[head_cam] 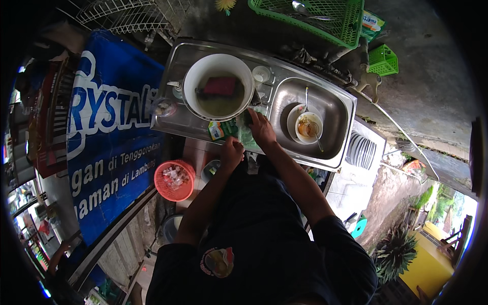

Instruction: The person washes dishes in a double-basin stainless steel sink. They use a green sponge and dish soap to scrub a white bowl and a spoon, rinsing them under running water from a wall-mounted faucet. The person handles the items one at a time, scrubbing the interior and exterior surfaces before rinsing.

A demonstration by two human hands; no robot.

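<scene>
My left hand is at the front edge of the steel sink, fingers curled, just below a green packet of dish soap. Its fingers meet the side of a clear greenish plastic container; whether they grip it is hard to see. My right hand reaches over that container, fingertips by a dark green thing that may be a scouring pad. Behind both hands a white bucket holds murky water and a dark red object. The sink basin contains stacked bowls, a glass and spoons.
A glass stands beside the bucket. Plates are racked right of the basin. A green basket with cutlery hangs behind, near a tap. A red waste basket stands on the floor, left. A blue banner borders the left side.
</scene>
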